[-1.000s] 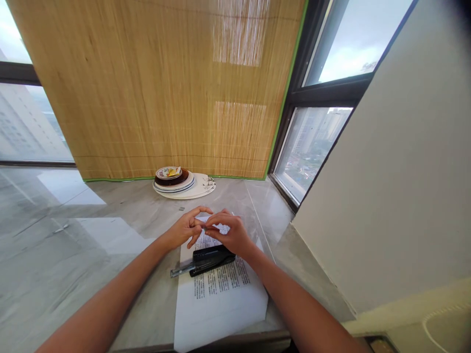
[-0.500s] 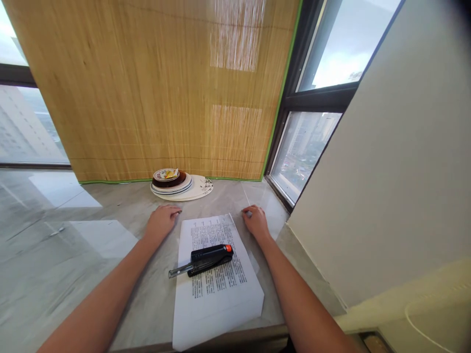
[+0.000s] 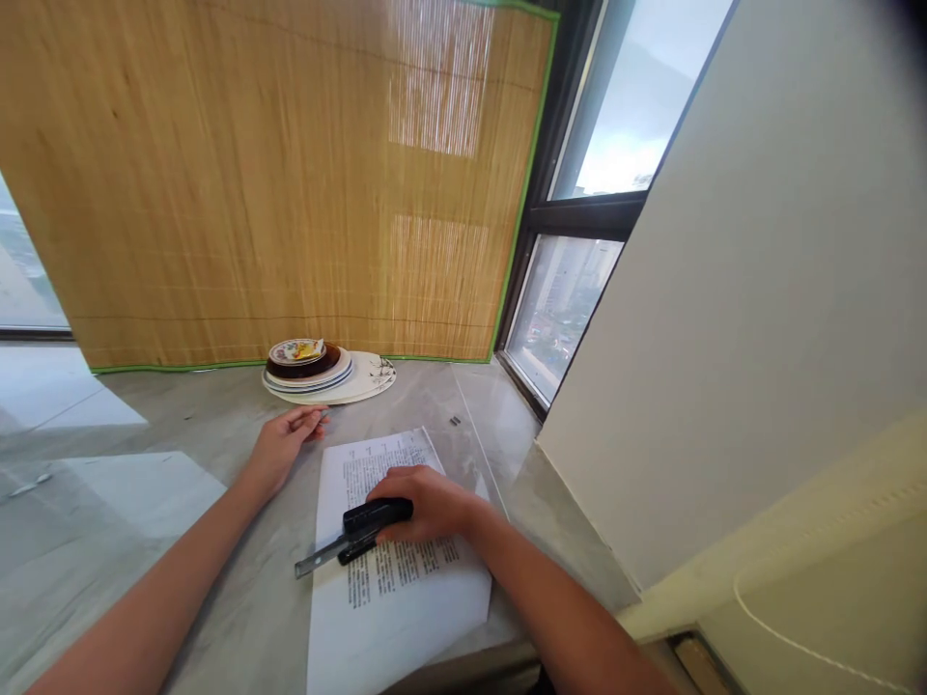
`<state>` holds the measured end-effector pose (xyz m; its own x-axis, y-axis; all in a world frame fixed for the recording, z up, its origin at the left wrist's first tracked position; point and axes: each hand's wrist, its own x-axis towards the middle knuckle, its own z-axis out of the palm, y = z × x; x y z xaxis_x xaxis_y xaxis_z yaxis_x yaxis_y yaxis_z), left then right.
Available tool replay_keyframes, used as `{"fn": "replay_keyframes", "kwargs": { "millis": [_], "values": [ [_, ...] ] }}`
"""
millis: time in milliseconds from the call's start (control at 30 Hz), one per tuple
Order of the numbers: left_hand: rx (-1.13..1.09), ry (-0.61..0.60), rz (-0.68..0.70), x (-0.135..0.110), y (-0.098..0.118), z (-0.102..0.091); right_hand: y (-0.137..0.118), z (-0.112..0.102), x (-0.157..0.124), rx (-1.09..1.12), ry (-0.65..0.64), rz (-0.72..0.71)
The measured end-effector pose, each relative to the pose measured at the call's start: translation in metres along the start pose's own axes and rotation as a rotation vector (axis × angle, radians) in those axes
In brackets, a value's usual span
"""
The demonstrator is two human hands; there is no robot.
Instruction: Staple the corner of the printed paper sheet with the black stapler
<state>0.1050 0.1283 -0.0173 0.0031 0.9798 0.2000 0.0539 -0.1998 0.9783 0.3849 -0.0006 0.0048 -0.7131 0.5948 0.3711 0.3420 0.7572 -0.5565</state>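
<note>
Black stapler, metal tray jutting | right hand: grip round stapler | left hand: grip pinching grey sliver

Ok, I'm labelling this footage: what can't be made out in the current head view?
Head view:
Stapler: right end hidden by the right hand.
Small piece: too small to identify, partly covered by the left hand.
Paper sheet: print too small to read; near left corner cut off by bottom edge.

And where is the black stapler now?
In the head view, the black stapler is below and left of centre, in the right hand, over the printed sheet.
</note>
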Motion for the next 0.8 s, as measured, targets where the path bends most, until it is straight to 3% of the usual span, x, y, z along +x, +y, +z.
{"fn": "replay_keyframes", "kwargs": {
  "millis": [167, 233, 367, 533, 800],
  "values": [
    [-0.087, -0.037, -0.032, -0.004, 0.008, 0.005, 0.013, -0.007, -0.001, -0.124, 0.464, 0.234],
    [-0.021, -0.049, -0.003, -0.008, 0.013, 0.007, 0.019, -0.012, -0.002, -0.227, 0.569, 0.348],
    [0.263, -0.098, 0.160, -0.020, 0.026, 0.016, 0.026, -0.015, -0.004, -0.306, 0.558, 0.445],
    [0.458, -0.291, 0.482, -0.036, 0.039, 0.034, 0.023, -0.009, -0.002, -0.283, 0.484, 0.376],
    [0.515, -0.418, 0.612, -0.038, 0.033, 0.047, 0.021, -0.006, 0.002, -0.227, 0.475, 0.323]
  ]
}}
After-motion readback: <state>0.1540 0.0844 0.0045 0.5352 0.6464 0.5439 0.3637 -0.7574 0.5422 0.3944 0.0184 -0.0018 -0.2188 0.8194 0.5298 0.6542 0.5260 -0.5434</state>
